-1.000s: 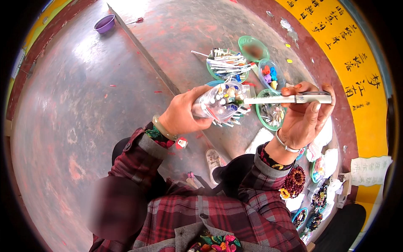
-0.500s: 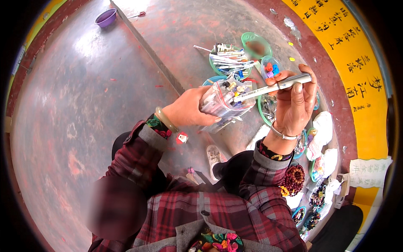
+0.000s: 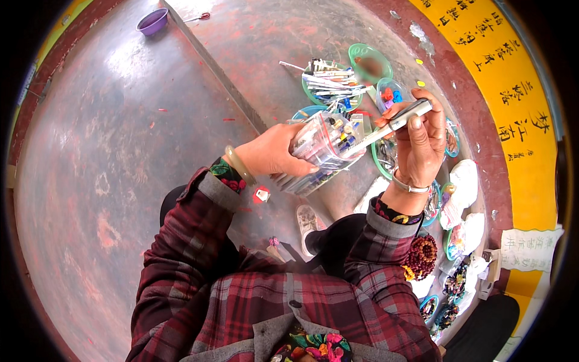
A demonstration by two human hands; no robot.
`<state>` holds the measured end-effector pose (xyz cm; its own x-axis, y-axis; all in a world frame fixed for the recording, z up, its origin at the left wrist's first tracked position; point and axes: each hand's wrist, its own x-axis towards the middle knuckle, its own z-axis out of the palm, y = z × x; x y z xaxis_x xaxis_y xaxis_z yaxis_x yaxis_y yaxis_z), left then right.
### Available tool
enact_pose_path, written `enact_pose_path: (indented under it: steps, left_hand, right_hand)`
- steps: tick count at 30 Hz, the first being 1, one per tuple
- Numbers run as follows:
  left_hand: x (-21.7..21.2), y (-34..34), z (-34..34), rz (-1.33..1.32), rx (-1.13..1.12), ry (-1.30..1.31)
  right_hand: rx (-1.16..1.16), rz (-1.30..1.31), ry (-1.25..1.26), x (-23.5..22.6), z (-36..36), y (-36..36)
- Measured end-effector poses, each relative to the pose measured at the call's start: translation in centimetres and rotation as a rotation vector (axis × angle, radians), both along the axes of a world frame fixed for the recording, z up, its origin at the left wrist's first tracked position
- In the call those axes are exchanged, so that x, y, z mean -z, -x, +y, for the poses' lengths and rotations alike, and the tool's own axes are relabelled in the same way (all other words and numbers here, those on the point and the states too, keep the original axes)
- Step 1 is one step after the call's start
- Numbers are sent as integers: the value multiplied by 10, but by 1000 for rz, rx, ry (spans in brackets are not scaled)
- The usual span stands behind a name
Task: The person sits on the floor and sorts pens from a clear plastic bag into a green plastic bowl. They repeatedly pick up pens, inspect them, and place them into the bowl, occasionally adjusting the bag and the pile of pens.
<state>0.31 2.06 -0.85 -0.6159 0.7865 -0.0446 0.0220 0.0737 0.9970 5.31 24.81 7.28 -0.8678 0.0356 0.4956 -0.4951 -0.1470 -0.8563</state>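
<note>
Clear plastic container [image 3: 322,151] of pens, frame centre: left hand [image 3: 271,154] wrapped around it, tilted. Right hand [image 3: 422,142], 3 o'clock of container, pinches silver pen [image 3: 392,125], tip at mouth. Step: likely inserting 1 pen; next calls for sliding in straight. Green trays [image 3: 362,60] at 1 o'clock.

Two hands [image 3: 271,154], one purple bowl [image 3: 152,21]

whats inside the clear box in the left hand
The clear box in the left hand holds many small pens or sticks with coloured caps, packed side by side. The hand covers its near end, so what lies there cannot be seen.
</note>
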Motion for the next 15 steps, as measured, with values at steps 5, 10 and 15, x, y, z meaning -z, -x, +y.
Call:
enact_pose_path:
  steps: [5,10,15]
  left_hand:
    - [6,1,-1,-12,25,-31]
    - [13,1,2,80,55,-82]
    - [5,2,0,-59,49,63]
  right_hand:
    - [-168,54,33,14,12,6]
    - [-208,-10,87,17,13,7]
    - [-3,-33,73,19,16,12]
